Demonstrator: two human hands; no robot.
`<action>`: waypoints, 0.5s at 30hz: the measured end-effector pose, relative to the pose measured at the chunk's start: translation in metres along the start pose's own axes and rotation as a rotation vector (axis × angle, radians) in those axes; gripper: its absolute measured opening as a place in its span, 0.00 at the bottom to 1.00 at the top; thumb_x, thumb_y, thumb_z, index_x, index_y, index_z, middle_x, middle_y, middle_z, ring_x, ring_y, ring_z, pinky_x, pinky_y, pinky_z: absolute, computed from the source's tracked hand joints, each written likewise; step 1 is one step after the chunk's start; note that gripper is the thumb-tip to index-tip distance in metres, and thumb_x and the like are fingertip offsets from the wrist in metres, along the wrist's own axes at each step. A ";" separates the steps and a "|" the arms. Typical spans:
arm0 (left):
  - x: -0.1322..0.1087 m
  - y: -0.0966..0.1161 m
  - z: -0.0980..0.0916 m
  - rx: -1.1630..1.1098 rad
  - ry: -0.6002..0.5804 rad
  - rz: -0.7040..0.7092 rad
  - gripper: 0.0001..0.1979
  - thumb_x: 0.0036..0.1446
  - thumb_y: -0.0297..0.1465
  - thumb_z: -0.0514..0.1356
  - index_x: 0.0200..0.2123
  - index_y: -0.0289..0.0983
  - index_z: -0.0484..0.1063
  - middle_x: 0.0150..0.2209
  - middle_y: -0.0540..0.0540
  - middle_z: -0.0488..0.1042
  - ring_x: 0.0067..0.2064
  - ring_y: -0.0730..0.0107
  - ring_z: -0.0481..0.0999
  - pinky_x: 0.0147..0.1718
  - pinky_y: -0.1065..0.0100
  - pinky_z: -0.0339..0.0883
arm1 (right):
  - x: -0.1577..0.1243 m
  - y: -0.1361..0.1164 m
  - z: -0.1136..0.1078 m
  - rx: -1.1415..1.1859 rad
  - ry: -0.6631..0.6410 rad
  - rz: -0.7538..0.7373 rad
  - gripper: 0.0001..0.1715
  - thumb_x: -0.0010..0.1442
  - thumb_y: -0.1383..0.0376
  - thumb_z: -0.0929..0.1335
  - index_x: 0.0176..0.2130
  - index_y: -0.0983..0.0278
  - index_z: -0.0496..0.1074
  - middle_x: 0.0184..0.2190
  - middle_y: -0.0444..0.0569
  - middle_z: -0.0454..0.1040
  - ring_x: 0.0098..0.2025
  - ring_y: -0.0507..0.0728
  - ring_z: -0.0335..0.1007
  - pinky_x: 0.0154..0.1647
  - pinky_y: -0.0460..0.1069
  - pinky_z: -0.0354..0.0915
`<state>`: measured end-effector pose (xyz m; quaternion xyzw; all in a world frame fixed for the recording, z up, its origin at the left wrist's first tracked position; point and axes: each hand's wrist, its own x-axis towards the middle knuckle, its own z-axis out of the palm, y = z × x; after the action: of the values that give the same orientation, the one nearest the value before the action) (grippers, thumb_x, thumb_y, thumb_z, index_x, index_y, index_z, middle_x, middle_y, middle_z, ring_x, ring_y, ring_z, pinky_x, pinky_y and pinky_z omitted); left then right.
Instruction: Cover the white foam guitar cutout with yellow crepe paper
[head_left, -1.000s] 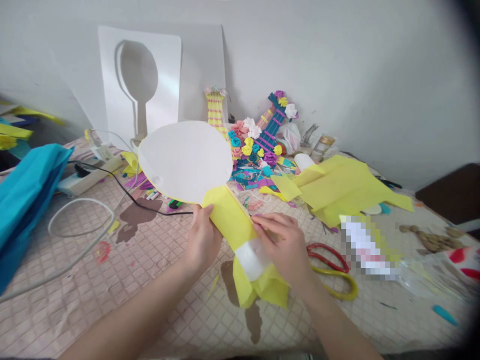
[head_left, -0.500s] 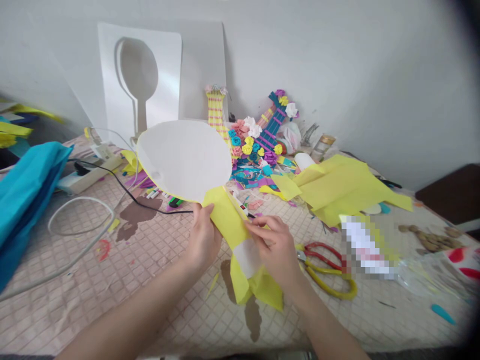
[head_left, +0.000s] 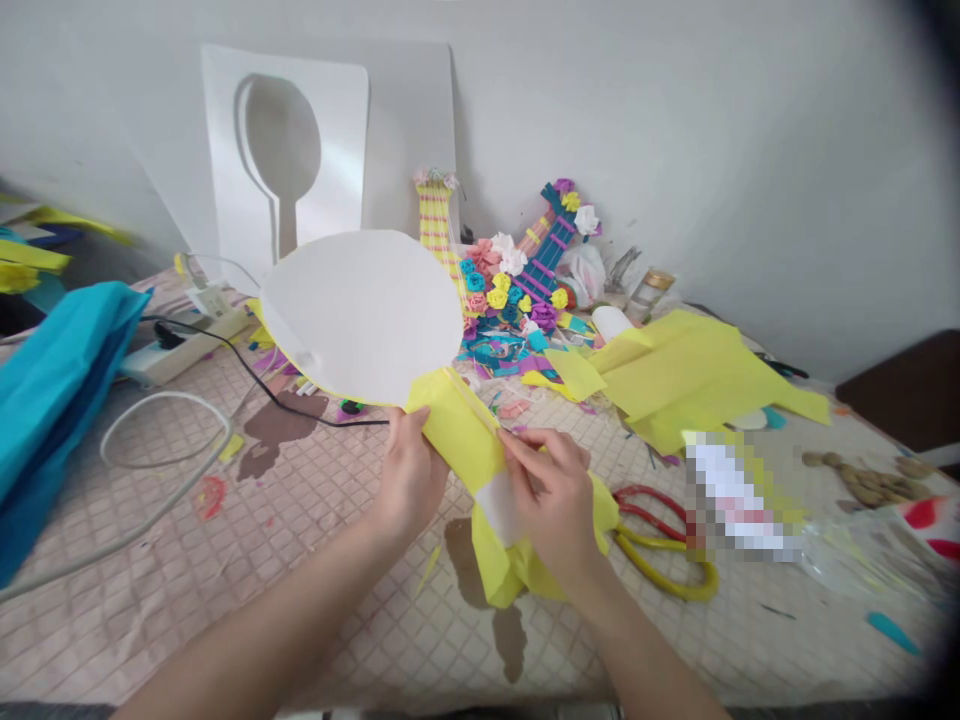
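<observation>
I hold up a white spoon-shaped cut-out (head_left: pixel 364 315) whose round head tilts up and to the left. Yellow crepe paper (head_left: pixel 465 440) is wrapped round its handle, and a white strip of the handle shows lower down. My left hand (head_left: pixel 409 480) grips the wrapped handle from the left, thumb on the paper. On the right side of the handle, my right hand (head_left: pixel 551 500) pinches the yellow paper's edge with closed fingers. Loose yellow paper hangs below both hands.
Red and yellow scissors (head_left: pixel 660 540) lie just right of my right hand. Yellow paper sheets (head_left: pixel 682 375) and a pile of paper flowers (head_left: pixel 510 290) sit behind. Blue paper (head_left: pixel 52 390), a power strip (head_left: pixel 180 345) and cables lie left. A white board with a spoon-shaped hole (head_left: pixel 285 170) leans on the wall.
My right hand has slid up the handle and now pinches the yellow paper. The cut-out's head has shifted slightly left and up, and less of the white handle shows.
</observation>
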<state>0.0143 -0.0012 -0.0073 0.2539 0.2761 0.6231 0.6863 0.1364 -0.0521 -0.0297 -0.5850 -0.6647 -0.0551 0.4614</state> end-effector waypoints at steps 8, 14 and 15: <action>-0.001 0.000 -0.002 -0.003 0.031 -0.002 0.12 0.52 0.29 0.53 0.42 0.40 0.58 0.43 0.45 0.72 0.48 0.61 0.70 0.45 0.60 0.64 | -0.003 -0.001 0.001 -0.004 -0.057 -0.051 0.18 0.57 0.73 0.62 0.43 0.59 0.73 0.34 0.49 0.70 0.39 0.57 0.63 0.39 0.55 0.56; -0.001 -0.001 -0.002 -0.005 0.035 -0.005 0.11 0.52 0.29 0.53 0.40 0.40 0.59 0.43 0.45 0.71 0.48 0.61 0.70 0.45 0.60 0.63 | -0.005 0.000 0.002 0.016 -0.067 -0.067 0.19 0.57 0.74 0.61 0.45 0.59 0.72 0.33 0.49 0.69 0.37 0.55 0.64 0.39 0.54 0.55; -0.001 -0.002 -0.002 -0.001 0.037 0.007 0.10 0.52 0.29 0.53 0.39 0.40 0.59 0.43 0.46 0.71 0.48 0.61 0.70 0.45 0.60 0.63 | -0.005 0.001 0.002 -0.001 -0.057 -0.062 0.20 0.57 0.74 0.61 0.45 0.60 0.72 0.33 0.49 0.68 0.37 0.55 0.64 0.39 0.54 0.55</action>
<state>0.0142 -0.0024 -0.0096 0.2429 0.2875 0.6301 0.6792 0.1357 -0.0540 -0.0345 -0.5657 -0.6954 -0.0528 0.4400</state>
